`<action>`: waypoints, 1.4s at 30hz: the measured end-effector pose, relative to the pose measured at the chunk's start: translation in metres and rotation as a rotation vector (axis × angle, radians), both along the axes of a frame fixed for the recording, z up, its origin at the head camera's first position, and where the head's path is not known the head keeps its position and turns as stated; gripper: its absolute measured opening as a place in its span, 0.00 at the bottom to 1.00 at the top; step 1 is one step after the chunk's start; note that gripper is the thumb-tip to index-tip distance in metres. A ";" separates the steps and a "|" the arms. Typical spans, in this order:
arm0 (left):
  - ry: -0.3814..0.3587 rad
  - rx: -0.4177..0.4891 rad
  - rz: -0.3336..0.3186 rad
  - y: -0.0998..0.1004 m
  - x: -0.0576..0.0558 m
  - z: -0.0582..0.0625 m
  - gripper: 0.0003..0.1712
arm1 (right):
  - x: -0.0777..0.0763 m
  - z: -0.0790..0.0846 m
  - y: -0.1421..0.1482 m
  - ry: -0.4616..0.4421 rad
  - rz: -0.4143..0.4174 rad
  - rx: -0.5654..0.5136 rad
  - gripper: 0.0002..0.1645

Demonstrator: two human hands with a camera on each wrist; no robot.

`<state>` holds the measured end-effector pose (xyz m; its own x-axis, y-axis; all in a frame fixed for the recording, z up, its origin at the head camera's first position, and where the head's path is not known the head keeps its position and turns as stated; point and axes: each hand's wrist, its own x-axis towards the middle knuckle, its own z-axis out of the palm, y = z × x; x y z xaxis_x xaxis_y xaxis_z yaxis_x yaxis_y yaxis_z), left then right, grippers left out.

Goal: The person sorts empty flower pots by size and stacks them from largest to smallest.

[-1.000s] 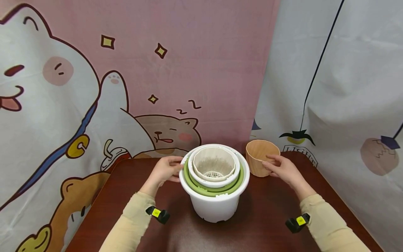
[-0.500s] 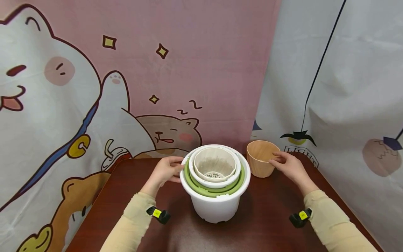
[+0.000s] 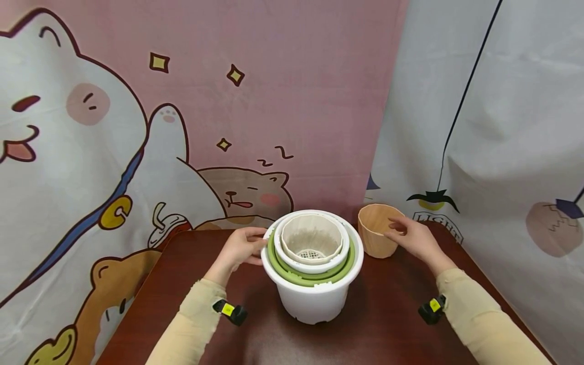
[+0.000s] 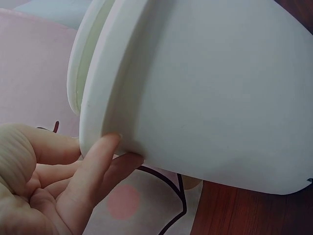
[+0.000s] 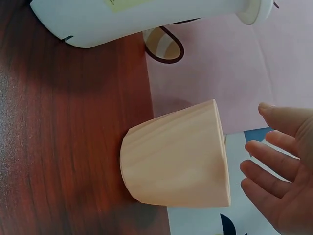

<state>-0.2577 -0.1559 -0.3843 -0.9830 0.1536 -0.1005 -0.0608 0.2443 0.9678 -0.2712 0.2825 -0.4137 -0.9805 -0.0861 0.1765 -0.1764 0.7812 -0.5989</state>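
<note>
A nest of flower pots stands upright on the table: a large white flower pot [image 3: 312, 303] outermost, a green ring [image 3: 296, 278] inside it, then a smaller white pot [image 3: 315, 267] and a cream pot [image 3: 312, 234] with a gridded bottom. My left hand [image 3: 242, 248] pinches the large pot's rim at its left side; in the left wrist view, fingers lie on both sides of that rim. Behind and right of the nest stands a wood-grain pot [image 3: 377, 243]. In the right wrist view my right hand [image 5: 283, 166], fingers spread, hovers off that pot's mouth with a gap.
The dark red-brown table [image 3: 388, 324] backs onto a pink cartoon cloth [image 3: 310, 101]; a pale printed cloth [image 3: 502, 126] hangs along the right. Each sleeve carries a small black wrist camera, one on the left [image 3: 230, 311], one on the right [image 3: 432, 309].
My right hand drew back rightward from the wood-grain pot's rim, then came slightly left again, fingers loose. My left hand keeps its hold on the white flower pot's rim. The pots stay put.
</note>
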 end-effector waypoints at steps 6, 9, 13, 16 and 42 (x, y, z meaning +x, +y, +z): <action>0.017 -0.015 -0.008 0.000 0.001 -0.001 0.21 | -0.005 -0.003 -0.003 0.008 0.039 0.057 0.35; 0.020 -0.025 -0.009 -0.001 0.001 -0.001 0.21 | -0.007 -0.006 -0.005 0.030 0.057 0.083 0.34; 0.022 -0.031 -0.008 -0.001 0.002 -0.001 0.21 | -0.008 -0.007 -0.007 0.082 0.092 0.128 0.33; 0.023 -0.030 -0.007 -0.001 0.002 -0.001 0.21 | -0.009 -0.009 -0.009 0.113 0.110 0.153 0.32; 0.000 0.004 0.001 0.000 0.000 -0.001 0.21 | -0.020 -0.031 -0.016 0.183 0.102 0.370 0.28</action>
